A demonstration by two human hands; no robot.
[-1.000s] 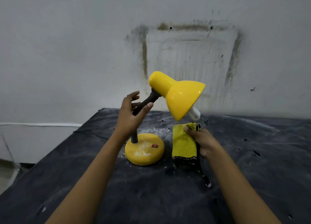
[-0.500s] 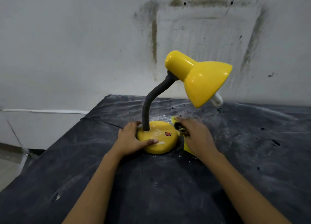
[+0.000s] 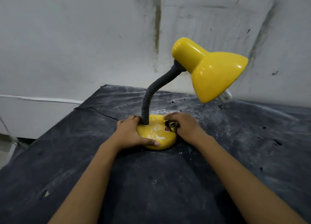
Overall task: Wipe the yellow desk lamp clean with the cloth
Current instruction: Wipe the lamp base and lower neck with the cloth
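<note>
The yellow desk lamp stands on the dark table, its round base (image 3: 155,133) in the middle and its shade (image 3: 210,70) up at the right on a grey flexible neck (image 3: 152,95). My left hand (image 3: 129,132) grips the left side of the base, fingers near the neck and thumb along the front rim. My right hand (image 3: 183,126) presses a bunched yellow cloth (image 3: 172,125) against the right side of the base, beside the red switch. Most of the cloth is hidden under that hand.
The table (image 3: 151,181) is covered with a dusty black sheet. A stained white wall (image 3: 84,38) rises just behind it. The table's left edge drops off to the floor at the left. A white bulb (image 3: 225,95) pokes out under the shade.
My left hand dropped from the neck to the base and stayed there. My right hand brought the cloth from beside the lamp onto the base's right side. The view moved closer.
</note>
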